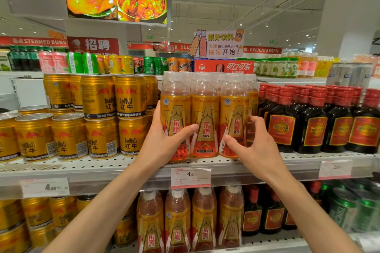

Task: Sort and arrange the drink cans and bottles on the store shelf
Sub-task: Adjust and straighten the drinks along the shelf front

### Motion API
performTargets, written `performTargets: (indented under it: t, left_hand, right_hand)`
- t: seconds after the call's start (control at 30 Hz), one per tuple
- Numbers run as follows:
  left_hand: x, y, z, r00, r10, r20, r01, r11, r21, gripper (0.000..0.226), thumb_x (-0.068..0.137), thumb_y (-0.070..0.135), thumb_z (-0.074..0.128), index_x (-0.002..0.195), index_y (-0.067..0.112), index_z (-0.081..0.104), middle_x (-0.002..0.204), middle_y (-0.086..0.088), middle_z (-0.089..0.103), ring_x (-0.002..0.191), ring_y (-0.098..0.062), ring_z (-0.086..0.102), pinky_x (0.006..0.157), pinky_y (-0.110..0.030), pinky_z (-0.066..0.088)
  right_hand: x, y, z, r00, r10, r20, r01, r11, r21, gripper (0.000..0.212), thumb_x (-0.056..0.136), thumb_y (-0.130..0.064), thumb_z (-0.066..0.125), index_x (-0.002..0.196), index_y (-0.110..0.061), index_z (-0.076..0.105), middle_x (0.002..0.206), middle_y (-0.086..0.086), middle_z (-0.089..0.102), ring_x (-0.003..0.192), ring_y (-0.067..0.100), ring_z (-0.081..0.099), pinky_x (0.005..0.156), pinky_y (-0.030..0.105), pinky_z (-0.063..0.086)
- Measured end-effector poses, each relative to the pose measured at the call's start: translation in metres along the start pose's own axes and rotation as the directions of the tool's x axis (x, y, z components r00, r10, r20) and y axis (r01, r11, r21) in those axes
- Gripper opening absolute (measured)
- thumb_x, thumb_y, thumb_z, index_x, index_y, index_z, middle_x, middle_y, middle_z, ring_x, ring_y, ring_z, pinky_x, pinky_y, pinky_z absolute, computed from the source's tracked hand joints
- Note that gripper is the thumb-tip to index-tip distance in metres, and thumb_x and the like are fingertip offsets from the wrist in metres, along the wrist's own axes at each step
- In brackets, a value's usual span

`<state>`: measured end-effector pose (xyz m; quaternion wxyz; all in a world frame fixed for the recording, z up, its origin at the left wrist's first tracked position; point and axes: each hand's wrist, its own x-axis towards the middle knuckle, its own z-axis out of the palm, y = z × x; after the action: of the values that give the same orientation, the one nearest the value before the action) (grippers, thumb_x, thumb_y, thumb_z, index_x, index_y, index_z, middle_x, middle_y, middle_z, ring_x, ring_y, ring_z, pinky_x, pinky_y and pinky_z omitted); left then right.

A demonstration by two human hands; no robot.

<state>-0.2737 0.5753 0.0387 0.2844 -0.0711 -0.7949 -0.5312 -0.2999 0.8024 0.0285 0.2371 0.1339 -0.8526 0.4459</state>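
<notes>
With both hands on the front row of Dongpeng bottles (205, 121), left hand (164, 141) wraps the leftmost bottle (174, 117), thumb across its label, right hand (255, 146) curls fingers round the rightmost bottle (233, 121), middle bottle between thumbs.

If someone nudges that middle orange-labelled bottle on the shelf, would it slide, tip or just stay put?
The middle bottle is tall and narrow, so it would probably tip before it slides. It looks full of liquid, so likely fairly heavy for its size. Neighbouring bottles stand close on both sides, held by the left hand and right hand, which should keep it upright.
</notes>
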Motion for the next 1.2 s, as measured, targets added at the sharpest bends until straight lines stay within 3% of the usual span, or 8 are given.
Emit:
performTargets:
  t: [0.13,0.2,0.33,0.5,0.6,0.7,0.87,1.2]
  left_hand:
    - [-0.002,0.001,-0.001,1.000,0.002,-0.002,-0.002,1.000,-0.004,0.106,0.075,0.053,0.079,0.157,0.038,0.013,0.148,0.015,0.051,0.127,-0.001,0.055,0.109,-0.031,0.046]
    - [-0.003,0.002,-0.002,1.000,-0.004,-0.001,0.004,1.000,0.006,0.105,0.076,0.053,0.079,0.157,0.037,0.014,0.143,0.017,0.053,0.122,0.005,0.057,0.106,-0.027,0.048]
    - [-0.005,0.004,-0.002,1.000,-0.015,-0.003,0.016,0.999,0.037,0.095,0.079,0.045,0.080,0.154,0.031,0.022,0.117,0.031,0.055,0.095,0.028,0.056,0.072,-0.002,0.049]
    - [-0.011,0.008,-0.003,0.998,-0.043,-0.038,0.045,0.999,0.031,0.103,0.074,0.054,0.080,0.154,0.036,0.017,0.118,0.029,0.056,0.104,0.011,0.060,0.099,-0.031,0.054]
    - [-0.026,0.007,-0.007,1.000,-0.001,-0.023,0.004,0.994,0.111,0.108,0.076,0.057,0.077,0.157,0.041,0.007,0.142,0.020,0.053,0.123,0.004,0.056,0.109,-0.032,0.045]
    - [-0.039,0.005,-0.007,0.998,0.041,-0.045,-0.031,0.979,0.203,0.109,0.084,0.050,0.073,0.160,0.036,-0.004,0.151,0.020,0.044,0.123,0.017,0.045,0.109,-0.022,0.036]
    - [-0.038,0.003,0.000,0.994,0.068,-0.085,-0.043,0.963,0.266,0.108,0.089,0.050,0.067,0.158,0.037,-0.016,0.155,0.013,0.044,0.136,-0.008,0.048,0.113,-0.041,0.043]
    - [-0.040,0.006,0.005,0.992,0.036,-0.118,0.005,0.944,0.328,0.108,0.090,0.054,0.065,0.157,0.037,-0.017,0.156,0.009,0.044,0.138,-0.011,0.047,0.113,-0.044,0.043]
  right_hand:
    - [0.000,-0.001,0.003,1.000,-0.008,-0.007,0.008,1.000,0.000,0.080,0.085,-0.051,0.073,0.147,-0.025,0.031,0.132,-0.005,0.064,0.113,0.013,0.063,0.100,0.039,0.053]
    - [-0.002,-0.001,0.005,1.000,-0.010,-0.015,0.010,1.000,-0.006,0.081,0.086,-0.052,0.072,0.149,-0.024,0.030,0.138,-0.003,0.060,0.119,0.015,0.060,0.103,0.039,0.050]
    - [-0.007,-0.001,0.006,1.000,-0.011,-0.013,0.011,0.999,-0.034,0.088,0.089,-0.056,0.066,0.157,-0.022,0.022,0.154,0.000,0.047,0.138,0.020,0.048,0.112,0.041,0.041]
    - [-0.010,0.000,0.006,1.000,-0.016,0.006,0.016,0.999,-0.032,0.095,0.088,-0.065,0.059,0.161,-0.026,0.013,0.164,-0.002,0.034,0.148,0.019,0.036,0.118,0.049,0.037]
    - [-0.014,0.002,0.005,0.999,-0.029,-0.022,0.029,0.999,-0.027,0.092,0.089,-0.064,0.059,0.161,-0.028,0.015,0.165,-0.004,0.032,0.149,0.017,0.035,0.119,0.050,0.036]
    - [-0.019,0.003,0.011,0.998,-0.045,-0.036,0.043,0.997,-0.065,0.089,0.093,-0.057,0.059,0.162,-0.024,0.014,0.166,-0.003,0.028,0.152,0.017,0.029,0.122,0.047,0.032]
    - [-0.021,0.004,0.018,0.997,-0.060,-0.043,0.056,0.995,-0.085,0.088,0.097,-0.058,0.052,0.163,-0.023,0.006,0.168,0.001,0.023,0.154,0.021,0.023,0.123,0.047,0.029]
    - [-0.023,0.006,0.012,0.998,-0.064,0.026,0.065,0.996,-0.067,0.090,0.098,-0.057,0.052,0.163,-0.023,0.000,0.169,0.000,0.018,0.154,0.021,0.022,0.121,0.040,0.026]
